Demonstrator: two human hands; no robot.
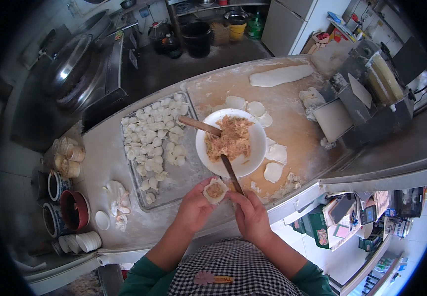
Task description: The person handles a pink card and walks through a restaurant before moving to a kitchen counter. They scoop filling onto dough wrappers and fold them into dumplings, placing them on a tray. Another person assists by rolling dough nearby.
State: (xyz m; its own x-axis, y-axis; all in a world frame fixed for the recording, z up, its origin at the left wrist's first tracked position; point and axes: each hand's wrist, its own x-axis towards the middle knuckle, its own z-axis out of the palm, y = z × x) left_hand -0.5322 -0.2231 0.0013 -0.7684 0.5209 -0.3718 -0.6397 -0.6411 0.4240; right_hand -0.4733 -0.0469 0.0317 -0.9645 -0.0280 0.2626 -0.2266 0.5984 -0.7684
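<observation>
My left hand (195, 207) cups a round dough wrapper (215, 191) with meat filling in its middle. In my right hand (249, 214) is a flat wooden spatula (230, 171), its far end over the bowl's near side. The fingertips of that hand also touch the wrapper's right edge. Just beyond my hands stands a white bowl (261, 148) of minced filling (232, 138), with a second wooden stick (198, 125) resting in it. Left of the bowl, a metal tray (195, 185) carries many folded dumplings (148, 127). Flat wrappers (273, 172) lie right of and behind the bowl.
A long dough roll (281, 75) lies at the back of the floured worktop. On the right stands a dough-rolling machine (361, 88). Jars (67, 166), a red pot (73, 210) and stacked white cups (87, 242) line the left side, near a crumpled plastic bag (118, 201).
</observation>
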